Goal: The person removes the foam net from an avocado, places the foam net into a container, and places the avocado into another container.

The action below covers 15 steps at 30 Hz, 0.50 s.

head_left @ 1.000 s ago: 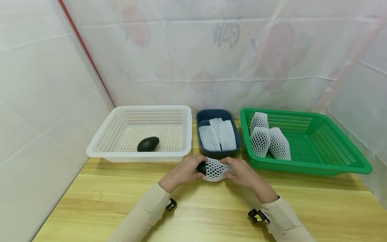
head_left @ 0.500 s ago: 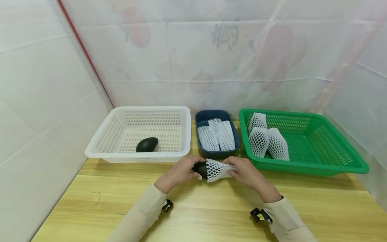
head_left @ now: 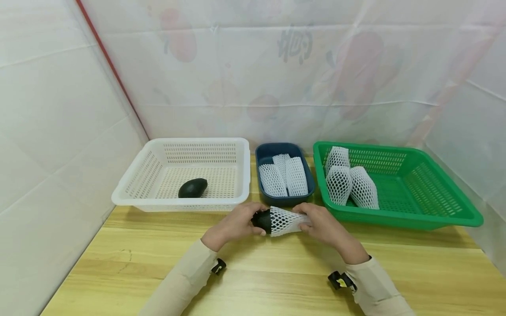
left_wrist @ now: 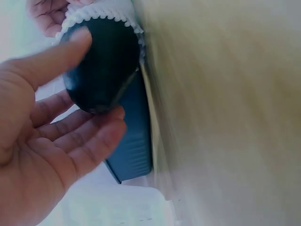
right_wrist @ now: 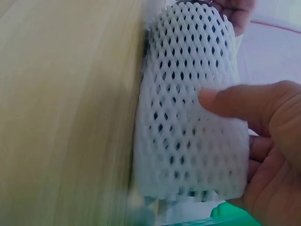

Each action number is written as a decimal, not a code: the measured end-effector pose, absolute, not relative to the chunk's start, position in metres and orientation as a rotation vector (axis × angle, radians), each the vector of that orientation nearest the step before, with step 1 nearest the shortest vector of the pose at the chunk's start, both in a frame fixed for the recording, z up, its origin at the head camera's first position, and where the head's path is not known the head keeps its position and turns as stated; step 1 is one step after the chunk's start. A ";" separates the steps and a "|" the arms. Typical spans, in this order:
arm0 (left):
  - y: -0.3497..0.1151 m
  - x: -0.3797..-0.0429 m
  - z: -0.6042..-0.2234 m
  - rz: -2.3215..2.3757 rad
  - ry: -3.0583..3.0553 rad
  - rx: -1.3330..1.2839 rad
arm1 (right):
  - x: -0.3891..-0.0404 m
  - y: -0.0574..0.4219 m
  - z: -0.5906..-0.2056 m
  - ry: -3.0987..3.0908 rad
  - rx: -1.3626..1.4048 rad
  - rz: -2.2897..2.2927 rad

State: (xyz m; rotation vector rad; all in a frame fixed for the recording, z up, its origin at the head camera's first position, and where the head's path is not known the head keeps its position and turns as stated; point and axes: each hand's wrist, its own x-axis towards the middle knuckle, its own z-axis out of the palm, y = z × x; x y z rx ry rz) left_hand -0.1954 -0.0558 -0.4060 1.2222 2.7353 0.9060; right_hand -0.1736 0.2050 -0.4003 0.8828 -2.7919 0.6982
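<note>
Sitting partly inside a white foam net, the dark fruit is positioned above the middle of the desk, nearer its far edge, just on the near side of the blue tray; I cannot tell whether it touches the desk surface. Its bare end faces the left edge of the desk. I register the left hand as grasping this bare end, with the thumb on one face and the fingers curled round the other. I register the right hand as pinching the narrowed tail of the net, its thumb laid flat on the mesh in the right wrist view. Three more foam nets lie in the blue tray, which stands between two baskets along the far edge. Toward the far left corner I have the white basket, with a second dark fruit near its front wall. Toward the far right corner I have the green basket, with three netted pieces grouped at its left end. Both forearms, in beige cuffs, enter from the near side, each with a black wrist mount. Behind the desk hangs a pale printed sheet.
</note>
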 end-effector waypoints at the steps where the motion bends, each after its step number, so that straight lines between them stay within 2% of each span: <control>1: -0.056 -0.195 -0.406 0.897 2.736 1.218 | -0.174 0.205 -0.400 -2.794 0.887 0.704; 15: -0.046 -0.195 -0.403 0.859 2.761 1.214 | -0.175 0.198 -0.401 -2.802 0.964 0.710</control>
